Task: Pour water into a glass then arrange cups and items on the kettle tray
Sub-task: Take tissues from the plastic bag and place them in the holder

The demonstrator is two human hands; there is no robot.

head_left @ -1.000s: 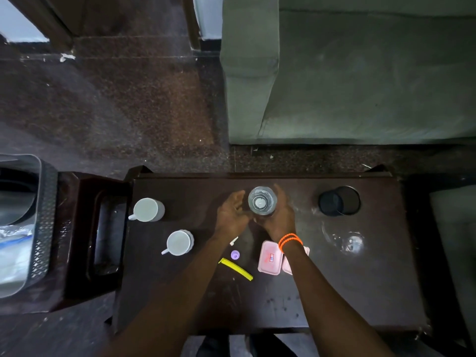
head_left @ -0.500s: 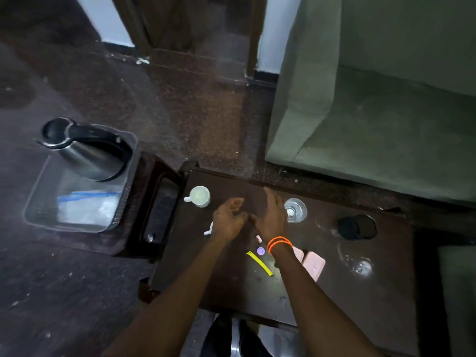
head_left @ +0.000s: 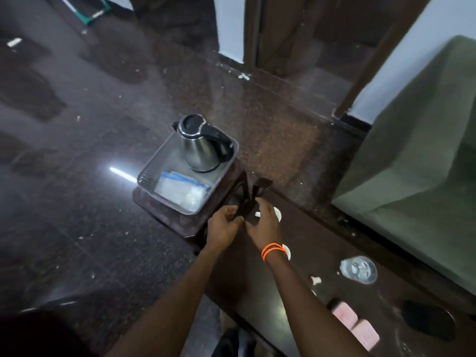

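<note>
1. Dark speckled stone floor (head_left: pixel 77 228) fills most of the view, with a green sofa (head_left: pixel 425 163) at the right and a dark wooden bench (head_left: pixel 322 292) running along in front of it.
2. Since a second ago, both hands have been taken off the glass (head_left: pixel 358 269), and the view has been swung left toward the kettle tray (head_left: pixel 226 161), which was barely in view then.
3. The glass is now left standing on the bench, well apart from the hands, and water appears to be in it; the pouring step is judged done and the arranging step begun.
4. The left hand (head_left: pixel 221 228) is seen with fingers loosely curled and the right hand (head_left: pixel 262 224) with fingers spread, both at the bench's left end just beside the tray; whether anything is held cannot be told.
5. A white cup (head_left: pixel 277 213) is partly hidden behind the right hand, and a second cup (head_left: pixel 287 251) shows beside the banded wrist.
6. The tray is seen on a low stool; a steel kettle (head_left: pixel 201 145) is carried in its far half and a clear bag (head_left: pixel 180 193) with a blue strip in its near half.
7. A dark cup (head_left: pixel 428 319), pink boxes (head_left: pixel 355 323) and a small white cap (head_left: pixel 315 280) are left on the bench, still outside the tray.
</note>
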